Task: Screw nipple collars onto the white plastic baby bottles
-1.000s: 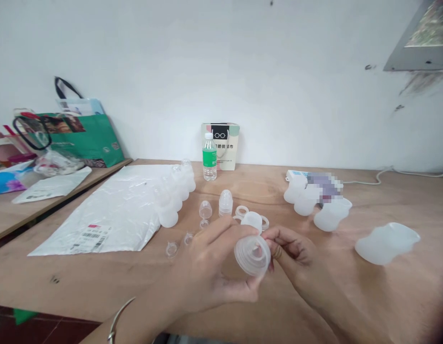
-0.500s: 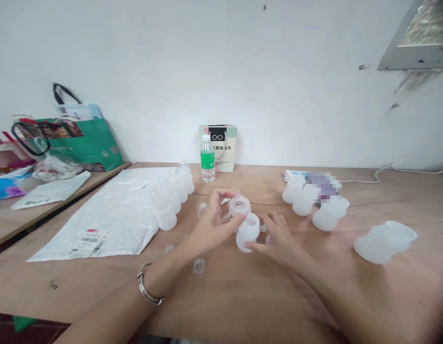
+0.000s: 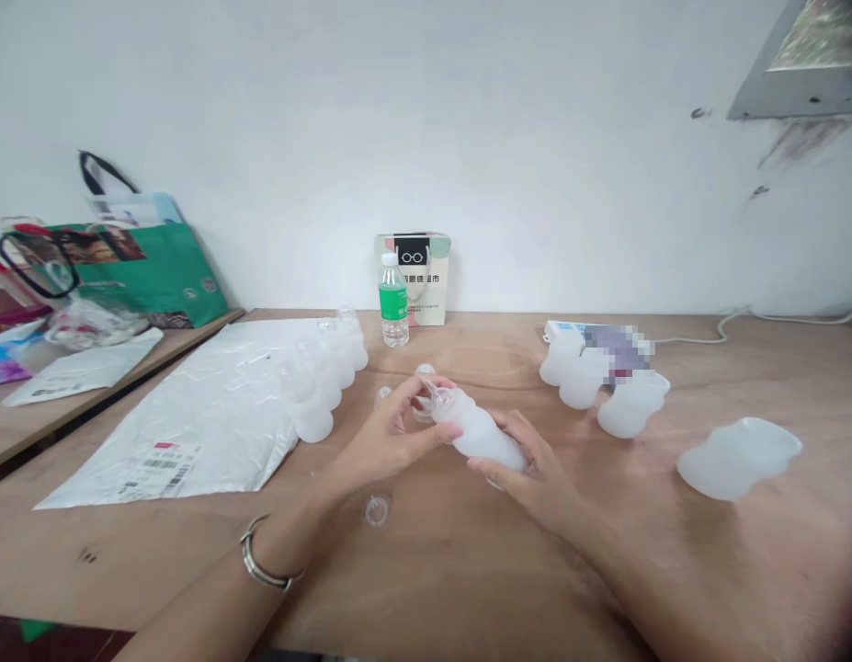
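Note:
A frosted white baby bottle body (image 3: 486, 439) is tilted over the table, its mouth toward the upper left. My right hand (image 3: 536, 464) is wrapped round its lower part. At the mouth, my left hand (image 3: 402, 430) grips a clear bottle collar (image 3: 442, 401) between thumb and fingers; the collar sits against the mouth, and whether it is seated I cannot tell. Behind my left fingers lie a small pale part (image 3: 424, 370) and a clear cap (image 3: 382, 395), partly hidden. Nearer me, a clear round nipple piece (image 3: 377, 511) rests on the wood.
Several bottles with clear tops (image 3: 315, 419) stand in a row beside a white mailer bag (image 3: 211, 405). On the right are several open bottle bodies (image 3: 632, 405) and one closer (image 3: 739, 458). A water bottle (image 3: 393, 303) and paper bag (image 3: 432, 285) stand at the wall.
The bottle body has gone from upright to tilted, with its mouth against the collar. My right hand has closed round its lower part. The view has shifted slightly.

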Demonstrator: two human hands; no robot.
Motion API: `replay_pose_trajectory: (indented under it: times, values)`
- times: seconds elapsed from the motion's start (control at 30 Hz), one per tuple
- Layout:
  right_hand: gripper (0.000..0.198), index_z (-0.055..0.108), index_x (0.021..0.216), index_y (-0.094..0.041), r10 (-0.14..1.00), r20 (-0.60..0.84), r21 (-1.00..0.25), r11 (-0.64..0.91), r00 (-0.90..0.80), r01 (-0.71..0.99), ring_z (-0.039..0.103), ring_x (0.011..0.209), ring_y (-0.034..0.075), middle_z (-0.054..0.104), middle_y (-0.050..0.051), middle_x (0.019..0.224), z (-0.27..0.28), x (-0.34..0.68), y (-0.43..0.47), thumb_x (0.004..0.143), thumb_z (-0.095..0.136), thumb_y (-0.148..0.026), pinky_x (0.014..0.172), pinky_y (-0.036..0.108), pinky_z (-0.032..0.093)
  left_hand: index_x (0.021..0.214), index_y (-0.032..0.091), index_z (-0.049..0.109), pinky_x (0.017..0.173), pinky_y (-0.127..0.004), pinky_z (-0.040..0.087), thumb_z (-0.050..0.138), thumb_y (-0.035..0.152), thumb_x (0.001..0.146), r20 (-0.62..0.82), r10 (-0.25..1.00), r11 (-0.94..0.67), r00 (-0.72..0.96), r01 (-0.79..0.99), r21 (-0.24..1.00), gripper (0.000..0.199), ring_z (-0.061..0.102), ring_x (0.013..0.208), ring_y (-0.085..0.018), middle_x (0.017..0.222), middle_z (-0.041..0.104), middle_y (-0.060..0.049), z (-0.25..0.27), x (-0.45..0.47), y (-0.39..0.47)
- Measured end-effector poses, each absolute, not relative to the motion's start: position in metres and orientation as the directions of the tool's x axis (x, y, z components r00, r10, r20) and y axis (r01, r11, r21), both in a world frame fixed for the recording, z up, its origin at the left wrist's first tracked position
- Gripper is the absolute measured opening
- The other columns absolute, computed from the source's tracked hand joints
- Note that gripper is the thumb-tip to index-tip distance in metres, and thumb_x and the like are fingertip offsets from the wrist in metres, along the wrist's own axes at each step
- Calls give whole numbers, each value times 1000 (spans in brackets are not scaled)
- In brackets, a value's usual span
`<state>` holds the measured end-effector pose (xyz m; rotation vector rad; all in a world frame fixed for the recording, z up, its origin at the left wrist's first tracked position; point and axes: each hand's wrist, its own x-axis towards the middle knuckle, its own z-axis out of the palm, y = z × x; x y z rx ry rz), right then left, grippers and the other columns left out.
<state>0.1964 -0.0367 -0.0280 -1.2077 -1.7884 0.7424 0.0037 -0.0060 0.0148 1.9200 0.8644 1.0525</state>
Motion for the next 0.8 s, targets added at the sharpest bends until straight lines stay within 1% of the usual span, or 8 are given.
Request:
replay_pose_trajectory:
  times: [0.17, 0.23, 0.37, 0.43, 0.53, 0.63, 0.7, 0.8]
  values:
    - [44, 55, 116, -26, 855, 504, -637, 465, -124, 615, 55, 87, 20, 50, 7, 98, -31, 202, -38, 75, 64, -41, 73, 32, 49, 107, 21, 56, 77, -28, 43, 69, 29, 73, 303, 848, -411, 434, 178, 894, 37, 54, 87, -14, 102, 59, -3, 12, 3, -6]
    - [44, 55, 116, -26, 848, 511, -616, 476, -142, 628, 55, 86, 21, 51, 7, 97, -31, 203, -39, 75, 64, -40, 74, 32, 49, 110, 23, 57, 77, -28, 44, 69, 27, 73, 272, 827, -396, 492, 167, 903, 39, 54, 87, -15, 103, 60, -3, 12, 0, -5]
    - [44, 55, 115, -28, 874, 426, -706, 484, -235, 518, 56, 85, 20, 54, 5, 97, -30, 201, -39, 75, 64, -42, 71, 32, 50, 121, 31, 52, 86, -33, 42, 68, 26, 75, 261, 725, -439, 638, 136, 888, 49, 52, 100, -18, 113, 57, -4, 13, -11, -1]
    - [44, 55, 115, -28, 872, 427, -712, 488, -239, 505, 56, 87, 21, 54, 6, 99, -30, 199, -40, 74, 65, -42, 73, 33, 49, 121, 32, 53, 93, -37, 39, 69, 30, 74, 291, 701, -468, 651, 112, 877, 49, 49, 108, -21, 118, 55, -4, 15, -15, -1]
    - [45, 57, 114, -31, 881, 422, -733, 470, -214, 492, 56, 92, 23, 57, 6, 101, -32, 199, -41, 72, 67, -42, 77, 35, 49, 119, 32, 55, 94, -38, 40, 65, 35, 77, 305, 717, -474, 627, 116, 873, 43, 48, 111, -22, 119, 54, -5, 18, -17, -5]
    - [44, 60, 112, -31, 921, 335, -819, 390, -201, 421, 57, 91, 23, 60, 4, 97, -33, 198, -42, 70, 68, -42, 74, 34, 51, 135, 35, 36, 96, -41, 40, 62, 35, 79, 302, 709, -434, 638, 57, 899, 62, 46, 116, -23, 124, 51, -7, 17, -16, -9]
    - [44, 61, 111, -30, 940, 287, -865, 337, -184, 373, 58, 88, 23, 61, 4, 95, -33, 198, -42, 70, 68, -42, 71, 32, 51, 139, 35, 25, 102, -45, 35, 70, 38, 72, 342, 694, -430, 633, -17, 903, 81, 37, 126, -27, 137, 39, -8, 14, -15, -9]
    - [42, 62, 110, -29, 945, 257, -903, 309, -201, 299, 58, 85, 21, 62, 3, 96, -29, 198, -43, 70, 68, -41, 68, 29, 50, 137, 35, 26, 104, -48, 32, 77, 38, 63, 372, 742, -438, 558, -15, 899, 90, 28, 132, -29, 146, 24, -8, 10, -14, -4]
